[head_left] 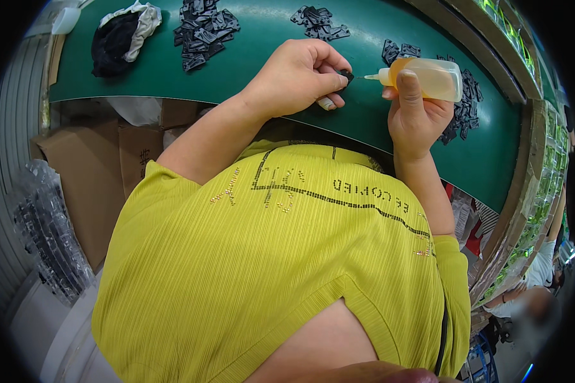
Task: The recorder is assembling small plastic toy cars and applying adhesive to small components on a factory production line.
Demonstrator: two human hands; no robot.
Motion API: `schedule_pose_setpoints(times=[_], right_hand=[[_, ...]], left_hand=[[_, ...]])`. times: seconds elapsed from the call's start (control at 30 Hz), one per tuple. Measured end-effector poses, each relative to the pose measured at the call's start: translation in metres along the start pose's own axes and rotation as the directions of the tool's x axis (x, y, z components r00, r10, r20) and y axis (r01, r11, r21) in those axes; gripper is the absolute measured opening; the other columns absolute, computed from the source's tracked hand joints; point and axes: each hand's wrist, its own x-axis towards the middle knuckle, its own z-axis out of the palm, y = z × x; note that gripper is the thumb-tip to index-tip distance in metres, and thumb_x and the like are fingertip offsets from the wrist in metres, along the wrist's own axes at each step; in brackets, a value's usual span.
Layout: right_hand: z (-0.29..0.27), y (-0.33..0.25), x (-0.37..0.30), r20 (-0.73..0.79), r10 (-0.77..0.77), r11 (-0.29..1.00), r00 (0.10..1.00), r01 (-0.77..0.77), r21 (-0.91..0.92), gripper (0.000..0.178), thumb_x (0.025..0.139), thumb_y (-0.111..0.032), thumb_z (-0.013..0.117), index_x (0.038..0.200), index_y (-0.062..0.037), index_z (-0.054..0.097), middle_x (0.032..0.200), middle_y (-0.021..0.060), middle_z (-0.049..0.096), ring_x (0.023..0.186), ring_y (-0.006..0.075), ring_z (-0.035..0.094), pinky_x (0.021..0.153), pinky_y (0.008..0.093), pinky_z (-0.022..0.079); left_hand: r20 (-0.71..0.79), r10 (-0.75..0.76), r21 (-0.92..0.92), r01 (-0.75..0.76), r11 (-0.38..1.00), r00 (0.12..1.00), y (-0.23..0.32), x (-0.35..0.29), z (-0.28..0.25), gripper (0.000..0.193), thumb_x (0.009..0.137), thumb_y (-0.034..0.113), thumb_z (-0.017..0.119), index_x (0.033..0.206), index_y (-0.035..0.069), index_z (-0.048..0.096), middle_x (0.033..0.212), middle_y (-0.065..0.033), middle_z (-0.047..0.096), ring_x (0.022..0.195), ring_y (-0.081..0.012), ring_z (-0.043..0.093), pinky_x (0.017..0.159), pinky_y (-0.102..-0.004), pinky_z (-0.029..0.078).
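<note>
My left hand [303,76] pinches a small black plastic part [346,76] above the green tabletop [262,35]. One of its fingertips has a pale wrapping on it. From the right, my right hand [418,115] grips a translucent squeeze bottle [441,78] lying on its side in the air, with amber liquid toward its neck. The bottle's thin needle tip points left at the black part, very close to it; whether they touch I cannot tell. Piles of similar black parts lie beyond my hands, one behind the left hand [319,24] and one behind the bottle [399,50].
A larger heap of black parts [204,32] lies at the back left, near a black and white cloth bundle [124,38]. More parts [466,105] lie right of the bottle. Cardboard boxes [76,172] stand below the left edge. Green-filled racks [543,166] line the right, with another person beyond.
</note>
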Motion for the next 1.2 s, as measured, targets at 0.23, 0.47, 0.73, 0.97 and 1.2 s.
schedule_pose_setpoints(times=[0.23, 0.47, 0.73, 0.97, 1.2], right_hand=[[0.0011, 0.0007, 0.0000, 0.052, -0.027, 0.999, 0.998, 0.029, -0.037, 0.011, 0.084, -0.006, 0.067, 0.091, 0.0011, 0.062, 0.084, 0.0072, 0.064, 0.061, 0.0100, 0.056, 0.054, 0.0205, 0.044], [0.0016, 0.0012, -0.0001, 0.055, -0.004, 0.999, 0.998, 0.006, -0.036, 0.012, 0.084, -0.007, 0.068, 0.092, 0.0006, 0.062, 0.084, 0.0067, 0.064, 0.062, 0.0098, 0.056, 0.056, 0.0203, 0.045], [0.0028, 0.0024, 0.0004, 0.037, 0.011, 0.999, 0.999, -0.009, -0.050, 0.013, 0.085, -0.008, 0.067, 0.093, 0.0006, 0.062, 0.084, 0.0070, 0.064, 0.062, 0.0104, 0.057, 0.055, 0.0202, 0.046], [-0.0058, 0.0029, 0.0025, -0.017, 0.061, 0.985, 0.998, -0.057, 0.165, 0.014, 0.087, -0.009, 0.064, 0.097, 0.0009, 0.059, 0.088, 0.0097, 0.064, 0.063, 0.0118, 0.058, 0.055, 0.0205, 0.047], [0.0002, 0.0002, -0.0038, 0.109, 0.106, 0.988, 0.988, -0.117, 0.100, 0.016, 0.086, -0.008, 0.065, 0.097, 0.0017, 0.059, 0.089, 0.0102, 0.064, 0.064, 0.0124, 0.058, 0.055, 0.0202, 0.047]], left_hand=[[0.005, -0.001, 0.010, 0.001, 1.000, 1.000, 0.0006, -0.0004, 0.0010, 0.020, 0.084, 0.003, 0.061, 0.101, -0.006, 0.058, 0.080, -0.0106, 0.064, 0.066, -0.0166, 0.067, 0.058, -0.0230, 0.054], [-0.001, -0.001, 0.013, 0.001, 1.000, 1.000, -0.0004, 0.0003, 0.0011, 0.020, 0.084, 0.003, 0.062, 0.102, -0.006, 0.058, 0.079, -0.0104, 0.065, 0.065, -0.0162, 0.067, 0.058, -0.0229, 0.053], [-0.007, -0.012, 0.019, 0.012, 1.000, 1.000, 0.0022, -0.0011, 0.0013, 0.018, 0.084, 0.004, 0.062, 0.100, -0.005, 0.059, 0.080, -0.0101, 0.065, 0.065, -0.0156, 0.067, 0.057, -0.0223, 0.053], [-0.041, -0.036, -0.009, 0.036, 0.999, 0.999, 0.0046, -0.0010, 0.0016, 0.016, 0.085, 0.005, 0.062, 0.098, -0.004, 0.062, 0.082, -0.0112, 0.066, 0.065, -0.0159, 0.067, 0.056, -0.0211, 0.052], [-0.049, -0.034, -0.016, 0.033, 0.999, 0.998, 0.0044, 0.0004, 0.0014, 0.016, 0.085, 0.006, 0.062, 0.098, -0.004, 0.062, 0.082, -0.0114, 0.067, 0.064, -0.0164, 0.067, 0.055, -0.0212, 0.053]])
